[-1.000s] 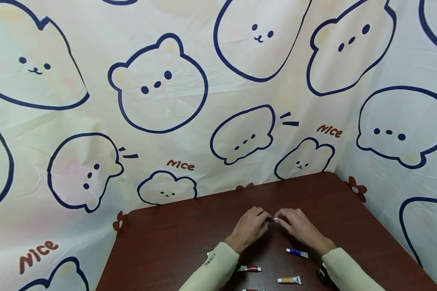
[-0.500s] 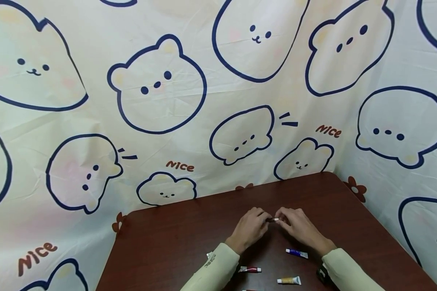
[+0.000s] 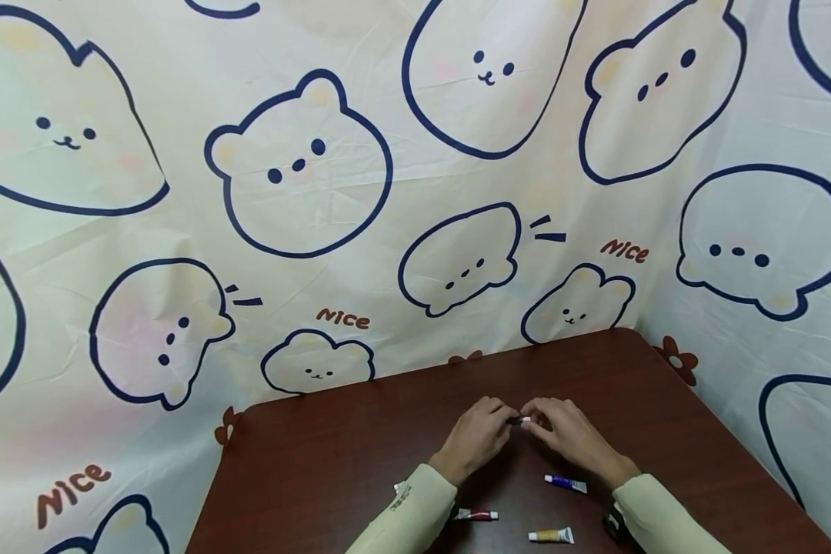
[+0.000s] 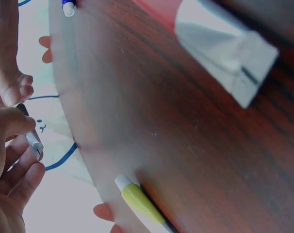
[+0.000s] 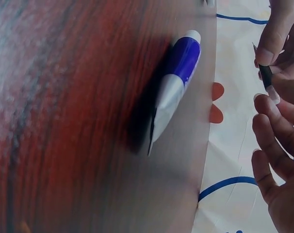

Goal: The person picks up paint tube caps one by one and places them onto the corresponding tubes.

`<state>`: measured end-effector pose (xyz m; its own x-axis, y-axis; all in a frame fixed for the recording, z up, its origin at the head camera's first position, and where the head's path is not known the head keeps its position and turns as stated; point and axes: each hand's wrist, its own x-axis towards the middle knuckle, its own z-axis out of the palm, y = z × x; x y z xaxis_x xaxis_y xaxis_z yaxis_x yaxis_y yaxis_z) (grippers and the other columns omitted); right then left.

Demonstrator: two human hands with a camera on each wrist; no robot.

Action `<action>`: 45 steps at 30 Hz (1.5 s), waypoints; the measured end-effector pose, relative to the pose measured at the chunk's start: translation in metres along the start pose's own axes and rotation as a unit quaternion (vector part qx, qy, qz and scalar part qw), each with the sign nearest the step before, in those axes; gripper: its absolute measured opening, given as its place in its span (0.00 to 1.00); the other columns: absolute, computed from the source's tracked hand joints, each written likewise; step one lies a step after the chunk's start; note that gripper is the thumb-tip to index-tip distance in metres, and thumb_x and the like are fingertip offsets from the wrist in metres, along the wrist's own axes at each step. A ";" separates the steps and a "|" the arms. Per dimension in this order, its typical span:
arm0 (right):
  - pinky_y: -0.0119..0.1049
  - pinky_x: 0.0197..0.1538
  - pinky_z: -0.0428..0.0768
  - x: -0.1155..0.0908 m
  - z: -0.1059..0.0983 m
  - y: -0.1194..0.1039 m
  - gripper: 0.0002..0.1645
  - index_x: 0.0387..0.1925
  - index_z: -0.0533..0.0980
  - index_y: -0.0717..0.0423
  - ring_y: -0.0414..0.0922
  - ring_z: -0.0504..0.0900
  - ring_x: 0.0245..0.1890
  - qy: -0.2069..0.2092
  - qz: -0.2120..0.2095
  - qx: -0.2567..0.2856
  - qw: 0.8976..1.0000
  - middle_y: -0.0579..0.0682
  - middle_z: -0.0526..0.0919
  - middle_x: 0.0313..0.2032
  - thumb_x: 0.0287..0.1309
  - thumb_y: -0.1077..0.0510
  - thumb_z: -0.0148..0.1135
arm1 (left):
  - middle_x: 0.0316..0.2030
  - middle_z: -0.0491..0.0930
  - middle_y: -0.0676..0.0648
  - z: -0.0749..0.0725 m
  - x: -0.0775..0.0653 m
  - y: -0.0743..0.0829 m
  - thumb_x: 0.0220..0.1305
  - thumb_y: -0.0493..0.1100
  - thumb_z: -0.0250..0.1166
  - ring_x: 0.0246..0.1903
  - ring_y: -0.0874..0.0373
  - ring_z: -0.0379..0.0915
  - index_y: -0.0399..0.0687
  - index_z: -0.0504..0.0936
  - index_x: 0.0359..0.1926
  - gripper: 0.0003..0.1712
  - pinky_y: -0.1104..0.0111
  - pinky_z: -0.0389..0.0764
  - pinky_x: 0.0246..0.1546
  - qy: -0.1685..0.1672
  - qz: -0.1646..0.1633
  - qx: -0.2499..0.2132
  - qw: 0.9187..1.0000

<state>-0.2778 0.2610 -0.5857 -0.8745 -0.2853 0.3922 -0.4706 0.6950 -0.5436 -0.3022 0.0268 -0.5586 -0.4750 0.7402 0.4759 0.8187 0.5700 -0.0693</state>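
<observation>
A small dark paint tube (image 3: 515, 422) with a white cap is held between my two hands above the far part of the table. My left hand (image 3: 474, 435) pinches the tube's body, its silver crimped end showing past the fingers (image 4: 22, 170) in the left wrist view. At the other end, my right hand (image 3: 569, 432) has thumb and forefinger on the white cap (image 5: 273, 94); its other fingers are loosely bent. The cap appears to be on the tube. Nearest to my right forearm lies a blue paint tube (image 3: 565, 484).
On the brown table (image 3: 332, 438) lie a red paint tube (image 3: 479, 515) and an ochre one (image 3: 551, 535). A yellow-green tube (image 4: 142, 201) lies near my left sleeve (image 3: 408, 508), mostly hidden in the head view. Cartoon-printed cloth (image 3: 457, 169) hangs behind the table.
Both hands stay in nearly the same place with the tube between them. The right fingers have shifted slightly at the cap. The head view has tilted a little.
</observation>
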 end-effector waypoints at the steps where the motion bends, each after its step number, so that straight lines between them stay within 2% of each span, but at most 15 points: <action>1: 0.30 0.37 0.82 0.000 0.000 0.000 0.08 0.45 0.85 0.46 0.27 0.80 0.34 -0.001 0.001 0.002 1.000 0.36 0.87 0.37 0.69 0.60 0.75 | 0.48 0.86 0.57 0.000 0.000 0.000 0.70 0.42 0.76 0.46 0.65 0.81 0.54 0.89 0.54 0.13 0.77 0.82 0.49 0.001 -0.001 -0.001 1.000; 5: 0.29 0.36 0.82 0.000 -0.001 0.000 0.10 0.44 0.84 0.45 0.27 0.79 0.33 0.004 -0.001 0.000 1.000 0.36 0.87 0.36 0.67 0.63 0.75 | 0.48 0.86 0.57 0.000 0.001 0.001 0.71 0.42 0.76 0.45 0.64 0.81 0.54 0.90 0.54 0.13 0.77 0.82 0.48 0.003 -0.003 -0.002 1.000; 11: 0.30 0.38 0.81 -0.001 0.001 0.002 0.00 0.42 0.85 0.45 0.27 0.78 0.34 0.017 -0.009 -0.007 1.000 0.35 0.88 0.37 0.74 0.55 0.71 | 0.48 0.86 0.56 -0.001 0.002 0.002 0.72 0.42 0.75 0.47 0.64 0.81 0.54 0.89 0.54 0.12 0.77 0.83 0.51 0.007 -0.001 0.001 1.000; 16: 0.31 0.38 0.83 -0.003 0.001 0.003 0.03 0.45 0.87 0.45 0.27 0.80 0.35 0.015 -0.007 -0.001 1.000 0.35 0.89 0.38 0.75 0.53 0.69 | 0.50 0.86 0.56 -0.001 0.001 0.003 0.73 0.43 0.74 0.48 0.64 0.82 0.54 0.89 0.55 0.13 0.77 0.83 0.52 0.001 -0.004 -0.004 1.000; 21: 0.29 0.34 0.82 -0.002 -0.002 0.003 0.11 0.50 0.84 0.51 0.27 0.80 0.32 0.006 -0.014 0.017 1.000 0.36 0.86 0.35 0.69 0.59 0.75 | 0.48 0.86 0.57 0.000 0.001 0.001 0.72 0.42 0.75 0.46 0.65 0.80 0.53 0.88 0.54 0.13 0.78 0.82 0.49 0.005 -0.005 -0.013 1.000; 26: 0.29 0.34 0.81 -0.001 -0.004 0.004 0.12 0.46 0.82 0.46 0.27 0.79 0.32 0.002 -0.018 0.013 1.000 0.35 0.84 0.35 0.67 0.63 0.76 | 0.48 0.86 0.57 -0.001 0.001 0.001 0.71 0.42 0.75 0.45 0.65 0.80 0.55 0.88 0.55 0.13 0.78 0.81 0.48 0.007 -0.005 -0.015 1.000; 32: 0.29 0.35 0.79 -0.001 -0.003 0.005 0.01 0.44 0.83 0.46 0.26 0.76 0.32 0.001 -0.020 -0.003 1.000 0.36 0.86 0.36 0.75 0.56 0.70 | 0.49 0.86 0.57 0.000 0.002 0.002 0.72 0.42 0.74 0.46 0.65 0.80 0.55 0.88 0.55 0.13 0.78 0.81 0.49 0.003 -0.003 -0.013 1.000; 36: 0.31 0.37 0.79 -0.003 -0.002 0.005 0.05 0.43 0.85 0.45 0.26 0.77 0.33 0.001 -0.010 -0.013 1.000 0.35 0.87 0.38 0.78 0.52 0.67 | 0.49 0.86 0.57 0.001 0.002 0.002 0.73 0.42 0.74 0.47 0.65 0.81 0.55 0.88 0.55 0.12 0.78 0.82 0.50 0.004 -0.005 -0.014 1.000; 39: 0.31 0.37 0.80 -0.003 -0.002 0.004 0.03 0.46 0.85 0.46 0.27 0.78 0.33 0.002 -0.005 -0.011 1.000 0.36 0.87 0.38 0.75 0.54 0.69 | 0.49 0.86 0.57 0.002 0.001 0.002 0.72 0.42 0.74 0.47 0.65 0.81 0.55 0.88 0.55 0.12 0.78 0.82 0.51 0.009 -0.007 -0.015 1.000; 42: 0.30 0.36 0.81 -0.003 -0.002 0.002 0.08 0.48 0.84 0.48 0.27 0.78 0.33 0.002 -0.006 -0.007 1.000 0.36 0.86 0.36 0.71 0.58 0.74 | 0.49 0.86 0.57 0.002 0.001 0.002 0.72 0.42 0.75 0.47 0.65 0.81 0.55 0.88 0.54 0.13 0.77 0.82 0.51 0.011 -0.009 -0.018 1.000; 45: 0.32 0.39 0.79 -0.003 -0.002 0.001 0.12 0.47 0.83 0.45 0.27 0.78 0.34 0.009 -0.010 -0.025 1.000 0.34 0.84 0.36 0.67 0.60 0.77 | 0.49 0.86 0.57 0.002 0.001 0.002 0.72 0.42 0.75 0.47 0.65 0.81 0.55 0.88 0.55 0.13 0.78 0.82 0.51 0.012 -0.007 -0.019 1.000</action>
<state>-0.2759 0.2641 -0.5862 -0.8623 -0.2884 0.4163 -0.4815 0.7213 -0.4978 -0.3019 0.0296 -0.5603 -0.4798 0.7232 0.4968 0.8236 0.5664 -0.0290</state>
